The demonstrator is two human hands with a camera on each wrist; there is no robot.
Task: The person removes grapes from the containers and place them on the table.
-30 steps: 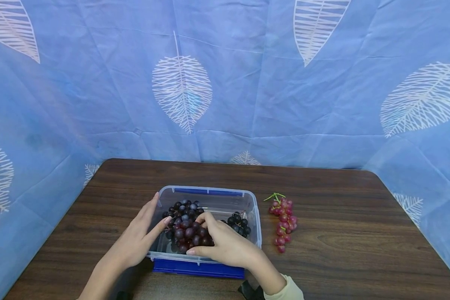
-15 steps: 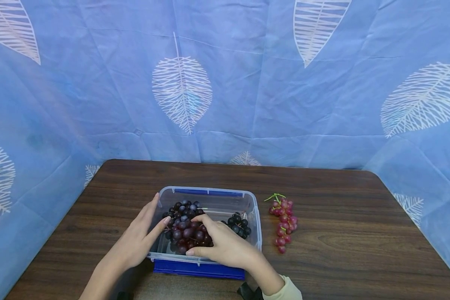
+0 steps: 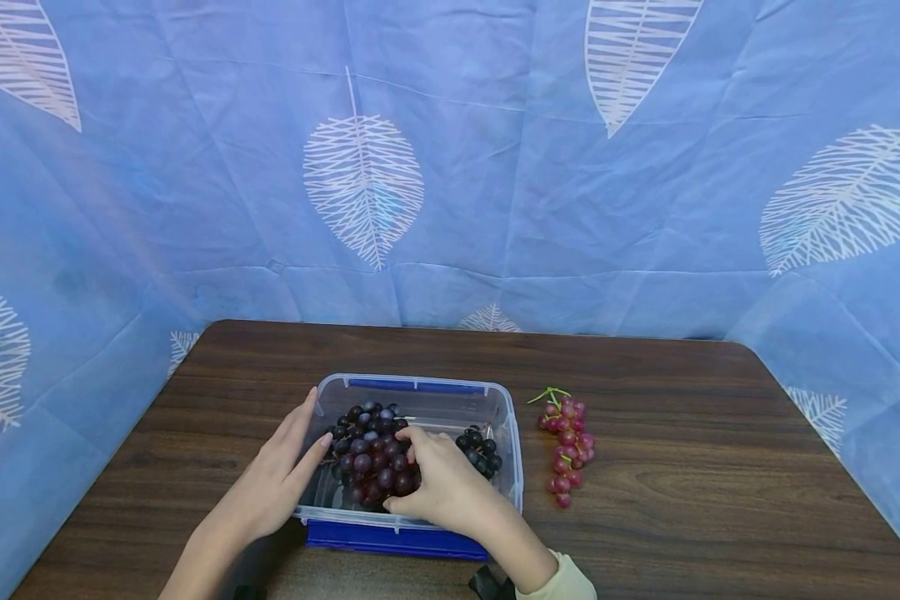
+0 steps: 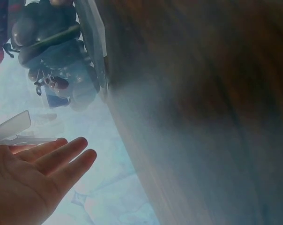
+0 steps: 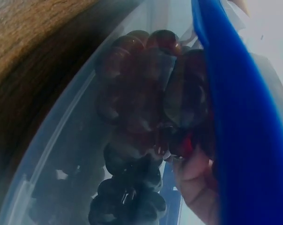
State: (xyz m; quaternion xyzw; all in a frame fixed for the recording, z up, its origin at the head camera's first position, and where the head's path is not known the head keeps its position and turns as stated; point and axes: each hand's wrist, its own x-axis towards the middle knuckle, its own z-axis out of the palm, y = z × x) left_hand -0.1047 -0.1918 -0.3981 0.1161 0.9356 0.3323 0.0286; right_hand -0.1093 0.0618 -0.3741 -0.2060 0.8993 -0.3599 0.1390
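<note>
A clear plastic container (image 3: 518,450) with blue side flaps stands before me, holding several bunches of grapes. My right hand (image 3: 450,487) reaches inside, thumb and fingers curled about a dark red bunch of grapes (image 3: 378,468); the right wrist view shows its fingers (image 5: 195,176) against the grapes through the wall. Black grapes (image 3: 371,415) lie beneath and behind that bunch, and a smaller black cluster (image 3: 483,452) sits at the container's right end. My left hand (image 3: 273,479) rests along the left wall with fingers extended, seen palm-side in the left wrist view.
To the container's right, a pink-red bunch of grapes (image 3: 567,446) with green stems lies on the dark wooden table (image 3: 690,450). A blue flap (image 3: 397,540) hangs down at the container's front. Blue leaf-print cloth (image 3: 465,183) surrounds the table.
My right hand has shifted slightly, its index finger moving a little right, and the dark red bunch has turned or settled under it. My left hand stays against the container.
</note>
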